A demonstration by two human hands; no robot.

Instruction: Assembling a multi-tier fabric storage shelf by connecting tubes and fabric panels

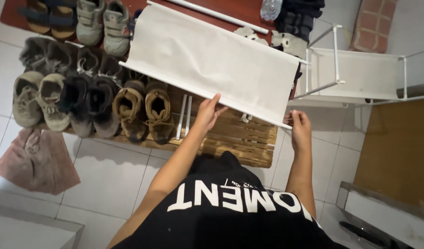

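1. Left hand (208, 112) and right hand (298, 125) both grip the near rod of a white fabric shelf panel (212, 60), held above the wooden pallet (249, 138).
2. Panel likely light, cloth floppy — rods stiff, best held there.
3. Shoes (87, 99) alongside.

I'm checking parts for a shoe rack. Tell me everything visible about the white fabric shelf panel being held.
The white fabric shelf panel is a plain off-white cloth rectangle stretched between two thin white rods along its long edges. It is held tilted above the wooden pallet. The left hand holds its near rod mid-length; the right hand holds the rod's end.
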